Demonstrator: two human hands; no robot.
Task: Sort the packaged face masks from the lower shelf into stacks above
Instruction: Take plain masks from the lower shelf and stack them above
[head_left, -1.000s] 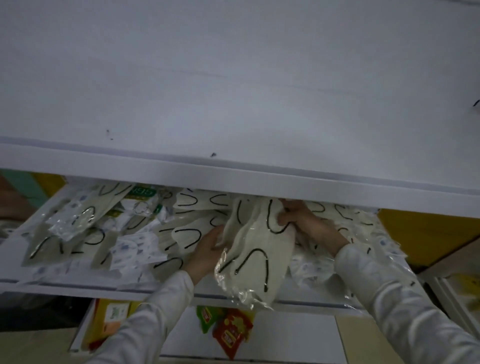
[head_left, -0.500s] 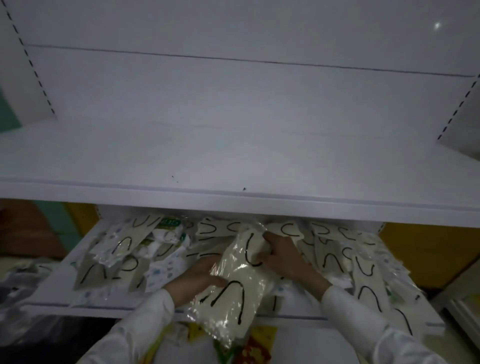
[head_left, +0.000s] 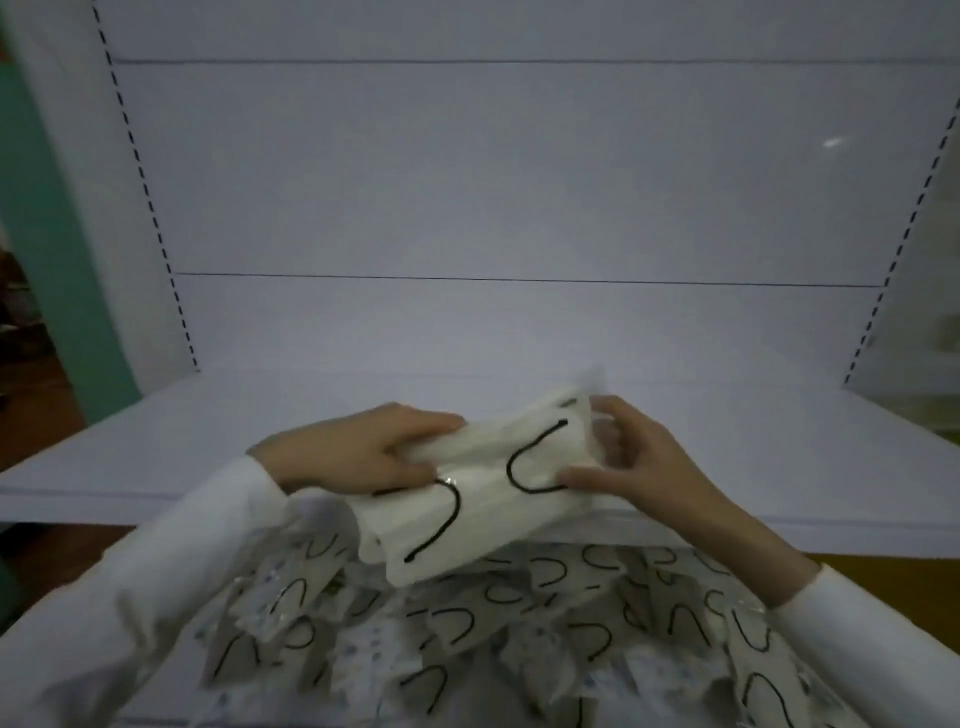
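1. The left hand (head_left: 358, 452) is gripping the left end of a bunch of packaged face masks (head_left: 483, 499). Its fingers are curling over the top and its thumb is tucking in at the side.
2. The right hand (head_left: 639, 457) is pinching the right end of the same bunch. Its thumb is pressing on the front and its fingers are bending round the back.
3. The bunch is hanging in the air between the 2 hands, over the front edge of the upper shelf (head_left: 156, 447). It is tilting and is not yet lying on the shelf.
4. The masks are cream with black ear loops, and they are sitting in clear wrap. I think the bunch is light and soft, so it is bending a little in the middle.
5. The shiny wrap is probably slippery, so the packs could slide apart. Holding both ends and squeezing the bunch flat looks like the safest way to carry it.
6. White sleeves (head_left: 130, 597) are covering both arms.
7. Below the hands, a big messy pile of mask packs (head_left: 467, 634) is lying on the lower shelf. Some are cream with black loops and some are showing blue dots, so I think lots of sorting is waiting.
8. A plain white back panel (head_left: 493, 171) is standing behind the upper shelf.
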